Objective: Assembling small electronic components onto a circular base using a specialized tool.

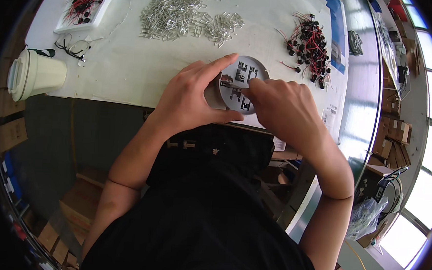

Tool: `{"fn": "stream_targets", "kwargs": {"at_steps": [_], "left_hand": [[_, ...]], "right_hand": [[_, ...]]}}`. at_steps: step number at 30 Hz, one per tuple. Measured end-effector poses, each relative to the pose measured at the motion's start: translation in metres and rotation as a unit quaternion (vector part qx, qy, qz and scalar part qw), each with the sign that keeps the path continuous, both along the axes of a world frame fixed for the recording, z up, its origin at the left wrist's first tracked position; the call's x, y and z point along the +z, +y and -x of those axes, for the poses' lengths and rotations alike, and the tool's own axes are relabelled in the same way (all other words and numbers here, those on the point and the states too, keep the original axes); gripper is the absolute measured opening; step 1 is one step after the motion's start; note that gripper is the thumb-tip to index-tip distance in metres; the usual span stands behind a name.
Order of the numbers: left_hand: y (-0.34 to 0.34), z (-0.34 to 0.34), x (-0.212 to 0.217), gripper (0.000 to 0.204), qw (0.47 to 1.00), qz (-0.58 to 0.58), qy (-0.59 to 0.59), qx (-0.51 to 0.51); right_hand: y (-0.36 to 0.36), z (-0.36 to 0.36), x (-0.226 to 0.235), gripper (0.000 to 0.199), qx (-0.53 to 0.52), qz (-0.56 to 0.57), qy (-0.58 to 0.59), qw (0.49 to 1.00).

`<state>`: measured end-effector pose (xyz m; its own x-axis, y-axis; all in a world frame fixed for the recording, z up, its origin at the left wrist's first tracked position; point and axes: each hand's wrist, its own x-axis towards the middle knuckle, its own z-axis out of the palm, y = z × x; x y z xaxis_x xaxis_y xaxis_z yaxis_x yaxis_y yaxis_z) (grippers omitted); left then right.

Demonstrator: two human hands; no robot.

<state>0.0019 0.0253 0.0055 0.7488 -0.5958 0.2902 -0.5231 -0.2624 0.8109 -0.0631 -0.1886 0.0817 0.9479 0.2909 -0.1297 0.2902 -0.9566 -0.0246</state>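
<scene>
My left hand (186, 97) grips a round grey plastic housing (238, 101) by its left side, thumb at the near edge and forefinger along the far edge. Small black slots and fittings show on the housing's face. Over its right part, my right hand (286, 107) is closed, with thumb and forefinger pinched near the middle of the face. Something thin and shiny shows at those fingertips, too small to name. The housing is held at the near edge of the white table (131, 74).
Beyond the housing lie heaped small silvery metal clips (171, 17). Black round parts with red wires (311, 49) are piled at the right. A white tray (77, 28) with similar wired parts stands far left, and a cream bucket (45, 74) sits at the left edge.
</scene>
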Motion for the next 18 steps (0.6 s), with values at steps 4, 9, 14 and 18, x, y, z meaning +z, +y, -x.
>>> {"fn": "stream_targets", "kwargs": {"at_steps": [4, 9, 14, 18], "left_hand": [[0.011, -0.006, 0.011, 0.099, 0.996, -0.024, 0.069, -0.050], [0.009, -0.010, 0.001, 0.065, 0.993, 0.020, 0.104, -0.059], [-0.005, -0.008, -0.005, 0.031, 0.995, 0.075, 0.063, -0.018], [-0.009, -0.007, 0.012, 0.022, 1.000, 0.007, 0.007, -0.016]], "right_hand": [[-0.022, -0.002, -0.006, 0.021, -0.042, -0.168, 0.052, 0.984], [-0.002, 0.032, -0.013, 0.027, -0.044, -0.330, -0.046, 0.942], [0.016, 0.044, -0.041, 0.043, -0.009, -0.228, -0.237, 0.944], [-0.037, 0.048, -0.028, 0.036, -0.131, -0.354, -0.340, 0.862]]}}
